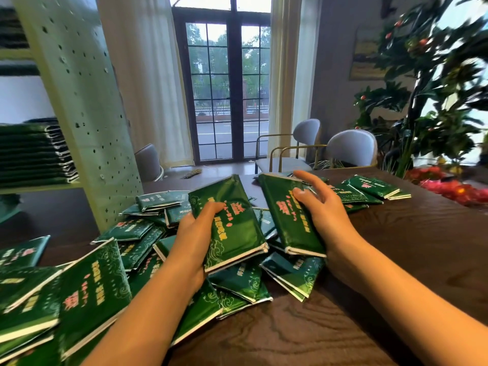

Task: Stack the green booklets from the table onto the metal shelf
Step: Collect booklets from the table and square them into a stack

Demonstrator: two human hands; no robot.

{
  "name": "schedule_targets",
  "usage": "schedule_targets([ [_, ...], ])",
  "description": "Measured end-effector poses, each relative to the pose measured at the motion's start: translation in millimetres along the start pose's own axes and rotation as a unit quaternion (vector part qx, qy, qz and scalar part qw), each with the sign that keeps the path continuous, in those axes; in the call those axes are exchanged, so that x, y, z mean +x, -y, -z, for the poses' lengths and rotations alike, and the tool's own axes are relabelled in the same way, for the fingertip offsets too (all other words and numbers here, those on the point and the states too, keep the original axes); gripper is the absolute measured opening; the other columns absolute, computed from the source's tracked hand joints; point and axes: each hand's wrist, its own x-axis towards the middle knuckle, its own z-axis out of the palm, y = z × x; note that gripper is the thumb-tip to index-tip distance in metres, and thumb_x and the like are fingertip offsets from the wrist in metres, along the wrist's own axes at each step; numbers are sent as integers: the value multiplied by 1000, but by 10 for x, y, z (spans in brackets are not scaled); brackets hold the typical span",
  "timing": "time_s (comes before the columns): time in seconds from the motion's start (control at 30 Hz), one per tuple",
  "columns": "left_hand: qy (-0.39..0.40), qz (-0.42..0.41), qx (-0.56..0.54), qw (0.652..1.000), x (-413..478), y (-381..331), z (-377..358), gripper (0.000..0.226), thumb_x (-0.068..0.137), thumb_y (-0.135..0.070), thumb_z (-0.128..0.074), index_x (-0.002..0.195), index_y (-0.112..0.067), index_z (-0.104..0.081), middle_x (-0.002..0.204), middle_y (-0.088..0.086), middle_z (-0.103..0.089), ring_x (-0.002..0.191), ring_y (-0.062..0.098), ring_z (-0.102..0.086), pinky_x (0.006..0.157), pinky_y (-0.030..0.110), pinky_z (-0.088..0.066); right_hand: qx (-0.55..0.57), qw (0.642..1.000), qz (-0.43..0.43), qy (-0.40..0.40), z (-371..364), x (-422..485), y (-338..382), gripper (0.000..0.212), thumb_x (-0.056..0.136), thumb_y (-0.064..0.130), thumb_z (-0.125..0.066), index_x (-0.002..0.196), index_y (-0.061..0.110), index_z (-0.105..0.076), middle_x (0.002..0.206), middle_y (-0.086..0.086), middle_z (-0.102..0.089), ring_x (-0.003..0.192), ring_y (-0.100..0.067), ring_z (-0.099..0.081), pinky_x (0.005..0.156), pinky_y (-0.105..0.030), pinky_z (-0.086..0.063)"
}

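Dark wood tabletop, loose green booklets everywhere. The left hand fingers wrap one booklet, the right hand fingers grip a second booklet, both just above the pile, metal shelf at left.

Dark wood table: loose heap of green booklets from 9 o'clock to centre; few more, far booklets, at 1 o'clock; red flowers at 2 o'clock edge. Metal shelf at 10 o'clock: neat booklet stack on board.
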Motion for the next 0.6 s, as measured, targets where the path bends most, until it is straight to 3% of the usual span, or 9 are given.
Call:
schedule_targets([
  [0.17, 36, 15, 32, 999, -4, 57, -66, 28, 88, -25, -62, 107, -4, -64, 72, 10, -72, 57, 21, -67, 59, 34, -57, -27, 1000, 11, -10, -98, -81, -21, 32, 94, 10, -52, 118, 30, -59, 92, -11, -58, 68, -12, -62, 57, -21, -54],
  [0.27, 43, 17, 51, 998, 12, 90, -86, 41, 86, -34, -64, 115, -5, -61, 87, 13, -75, 68, 24, -71, 62, 33, -59, -58, 998, 25, -21, -152, -105, -65, 34, 93, 13, -54, 113, 40, -59, 113, -13, -58, 95, -24, -63, 79, -37, -56],
  [0.33, 44, 5, 65, 997, 26, 123, -93, 62, 75, -47, -70, 121, -8, -57, 98, 14, -74, 82, 27, -73, 73, 39, -59, -79, 996, 41, -27, -184, -120, -84, 36, 92, 13, -55, 118, 38, -58, 123, -11, -55, 108, -23, -59, 87, -39, -53],
  [0.37, 44, -2, 66, 997, 21, 134, -104, 75, 65, -52, -73, 123, -9, -55, 103, 13, -73, 87, 28, -72, 78, 43, -58, -85, 995, 48, -27, -191, -123, -98, 38, 92, 12, -56, 122, 36, -57, 123, -8, -54, 109, -13, -58, 87, -33, -52],
  [0.43, 44, -11, 61, 997, 11, 155, -136, 93, 53, -58, -80, 127, -9, -52, 107, 12, -72, 91, 28, -71, 83, 46, -57, -73, 995, 61, -12, -219, -149, -104, 41, 93, 6, -55, 125, 31, -53, 107, 3, -57, 84, 14, -59, 68, -11, -49],
  [0.5, 53, -16, 53, 997, -7, 183, -158, 92, 52, -53, -82, 126, -9, -51, 106, 11, -73, 91, 28, -72, 82, 45, -57, -62, 996, 66, 6, -256, -194, -110, 43, 92, 2, -54, 124, 31, -51, 94, 16, -54, 65, 16, -60, 53, -5, -45],
  [0.6, 68, -12, 44, 997, -12, 212, -173, 76, 59, -42, -76, 124, -9, -53, 102, 12, -74, 88, 28, -72, 77, 42, -59, -94, 992, 84, 13, -315, -231, -144, 47, 91, 4, -57, 133, 27, -49, 113, 8, -59, 76, 9, -64, 60, -9, -49],
])
